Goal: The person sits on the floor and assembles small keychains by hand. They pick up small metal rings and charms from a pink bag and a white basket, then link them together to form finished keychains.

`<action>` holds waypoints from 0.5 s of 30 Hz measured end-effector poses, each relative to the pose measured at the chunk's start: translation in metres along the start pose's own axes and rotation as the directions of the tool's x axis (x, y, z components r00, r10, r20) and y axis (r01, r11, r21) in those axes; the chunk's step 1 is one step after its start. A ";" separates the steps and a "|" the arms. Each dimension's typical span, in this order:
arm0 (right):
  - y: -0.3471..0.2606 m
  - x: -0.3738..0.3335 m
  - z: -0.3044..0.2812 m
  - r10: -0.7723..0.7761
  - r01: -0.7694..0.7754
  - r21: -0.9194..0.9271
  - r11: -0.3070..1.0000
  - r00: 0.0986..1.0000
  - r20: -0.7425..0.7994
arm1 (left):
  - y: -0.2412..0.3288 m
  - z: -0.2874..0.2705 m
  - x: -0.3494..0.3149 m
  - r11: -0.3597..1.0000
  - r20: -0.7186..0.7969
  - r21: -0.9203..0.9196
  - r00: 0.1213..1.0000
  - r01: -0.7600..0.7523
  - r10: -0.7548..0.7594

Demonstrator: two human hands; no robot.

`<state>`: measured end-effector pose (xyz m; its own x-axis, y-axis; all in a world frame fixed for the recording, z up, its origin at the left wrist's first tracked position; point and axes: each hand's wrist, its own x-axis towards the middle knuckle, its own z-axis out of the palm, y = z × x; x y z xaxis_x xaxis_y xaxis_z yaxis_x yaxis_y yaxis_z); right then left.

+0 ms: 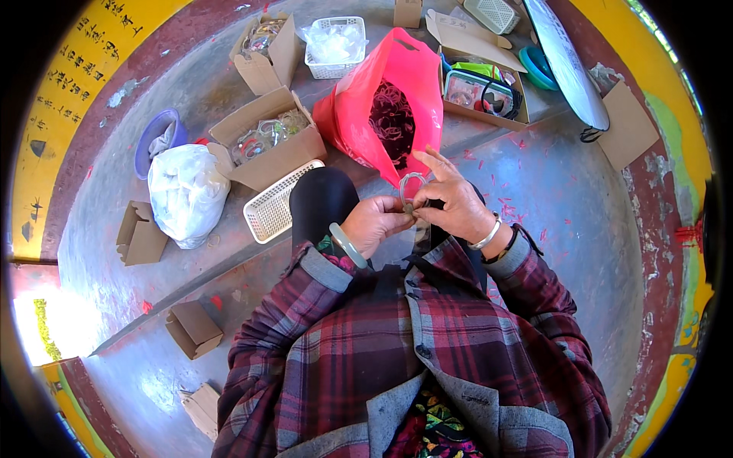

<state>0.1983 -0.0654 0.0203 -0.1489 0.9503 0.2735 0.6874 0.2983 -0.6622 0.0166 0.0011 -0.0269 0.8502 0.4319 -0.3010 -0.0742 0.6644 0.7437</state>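
A pale, see-through loop (403,185) is pinched at its lower end by the fingertips of both hands, which are brought together above the lap, just in front of the knees. Thumb and forefinger of the left hand (374,221) are pressed onto it from one side; from the other it is gripped by the right hand (456,201), whose upper fingers are held raised and bent. The loop's round part is turned up, away from the body, next to the lower edge of a red bag (347,114); whether the two are touching cannot be told. A green bangle (348,245) is worn on the left wrist, a silver one (486,234) on the right.

The bag's mouth is spread toward the hands, and dark bands (392,118) are seen inside. To its left are placed a box (263,174) filled with clear coils and, nearer the left knee, a cream basket (259,223). Farther left, a white sack (185,195) is set beside a purple tub (145,143). Beyond the bag, on the right, a clear case (467,89) and a black cable (517,99) are held in a carton (489,117). Red scraps (508,208) are strewn right of the hands.
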 end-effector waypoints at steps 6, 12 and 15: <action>-0.001 0.000 0.004 0.069 -0.069 0.083 0.994 0.998 -0.005 | 0.004 0.007 -0.003 0.993 -0.137 0.043 0.985 0.109 -0.102; 0.007 -0.002 0.001 0.049 -0.059 0.163 0.985 0.996 0.069 | 0.000 0.007 -0.003 0.993 -0.115 0.093 0.991 0.078 -0.067; 0.013 -0.004 0.000 0.066 -0.093 0.194 0.977 0.988 0.139 | -0.001 0.007 -0.002 0.981 -0.099 0.189 0.995 0.045 -0.027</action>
<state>0.2082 -0.0652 0.0108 -0.2007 0.9711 0.1292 0.5474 0.2206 -0.8073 0.0182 -0.0048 -0.0230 0.7964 0.4719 -0.3782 0.0638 0.5564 0.8285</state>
